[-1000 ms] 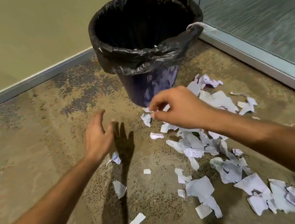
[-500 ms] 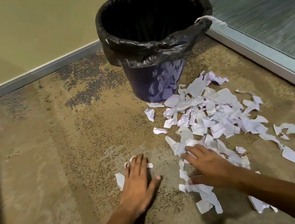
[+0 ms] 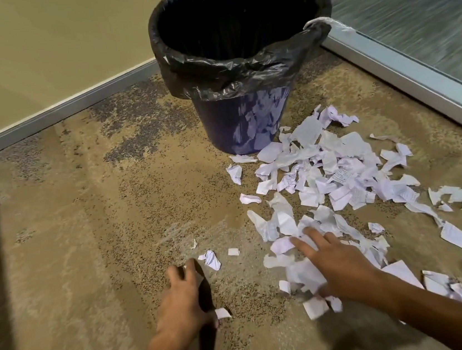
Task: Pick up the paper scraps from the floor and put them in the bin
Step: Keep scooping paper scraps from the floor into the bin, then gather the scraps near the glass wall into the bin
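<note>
Paper scraps (image 3: 337,175) with illegible handwriting

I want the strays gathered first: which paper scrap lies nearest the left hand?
The small white scrap beside the left hand, by its thumb; the other strays lie ahead of its fingers.

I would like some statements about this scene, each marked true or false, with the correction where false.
1. The bin is lined with a black bag. True.
2. Most paper scraps lie to the left of the bin. False: they lie in front of it and to its right.
3. The right hand rests with spread fingers on scraps. True.
4. The left hand holds a large sheet above the bin. False: it is low at the floor, near a few small scraps.
5. The bin lies tipped over. False: it stands upright.
</note>
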